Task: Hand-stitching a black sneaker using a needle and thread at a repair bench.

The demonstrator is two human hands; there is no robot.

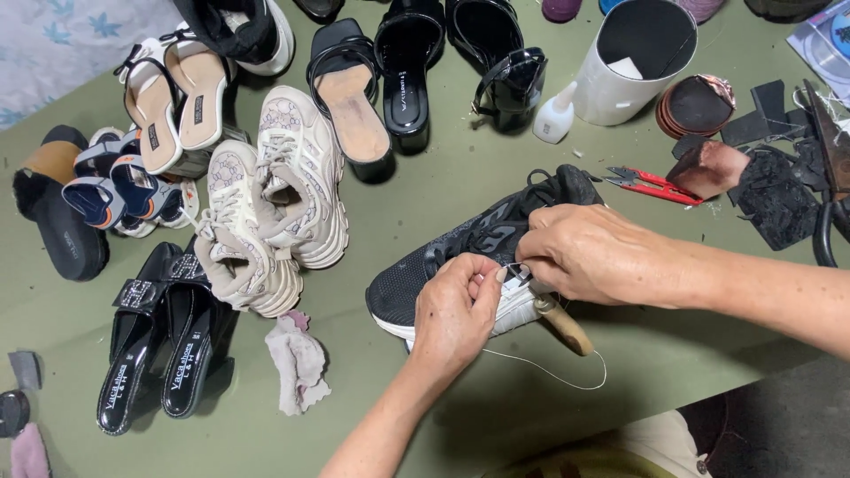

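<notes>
So, quick rundown of the setup:

Sneaker: black sneaker (460, 257) with a white sole lies on its side on the green bench (496, 177), sole edge turned up toward the person, which looks like it's to get at the seam.
Right hand: right hand (593, 252) is clenched over the upper, pinning the shoe down; a wooden-handled awl (564, 324) pokes out just under it.
Left hand: left hand (456, 310) is pinching a white thread (553, 376) right at the sole edge; the slack loops off toward the bench edge.
Other shoes: beige sneakers (274, 204), sandals and black heels sit pushed off to the left, well apart.
Tools: red snips (651, 184) lie just past the shoe, within reach.
Containers: white glue bottle (554, 115) with a pointed nozzle stands beside a white cylinder tub (633, 62); the small label inside it is too small to tell.
</notes>
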